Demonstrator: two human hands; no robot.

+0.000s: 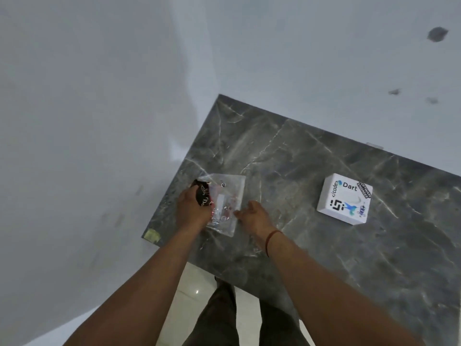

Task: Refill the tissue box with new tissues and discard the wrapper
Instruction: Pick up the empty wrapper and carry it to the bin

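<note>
On one marble table [311, 245]: one tissue pack [229, 196]; one tissue box [345, 198]; two hands.

Both arms out fwd — left hand [192, 208] curled shut, right hand [254, 214] loosely open, fingers apart

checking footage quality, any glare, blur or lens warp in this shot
Head view: soft overall, the clear tissue pack catches white glare near the left hand; table edges tilt from wide-angle warp; stickers on the white box stay readable; right hand slightly blurred.
</note>
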